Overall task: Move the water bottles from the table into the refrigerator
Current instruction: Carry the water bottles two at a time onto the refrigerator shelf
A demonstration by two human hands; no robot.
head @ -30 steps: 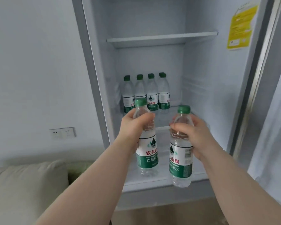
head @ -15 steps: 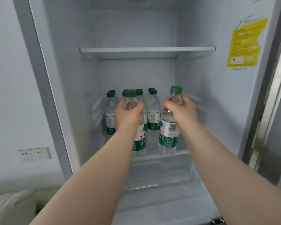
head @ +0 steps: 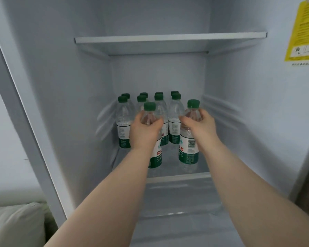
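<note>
Both my arms reach into the open refrigerator. My left hand grips a clear water bottle with a green cap and green-white label around its shoulder. My right hand grips a second such bottle the same way. Both bottles stand upright at or just above the glass shelf, near its front edge; contact with the shelf is unclear. Behind them several identical bottles stand in rows at the back of the shelf.
An upper white shelf spans the fridge above the bottles. A yellow sticker is on the right inner wall. A lower transparent compartment sits under the glass shelf. A pale cushion lies at bottom left outside the fridge.
Both hands have carried their bottles from in front of the fridge deep into it, down to the glass shelf just in front of the stored rows. The view has moved closer.
</note>
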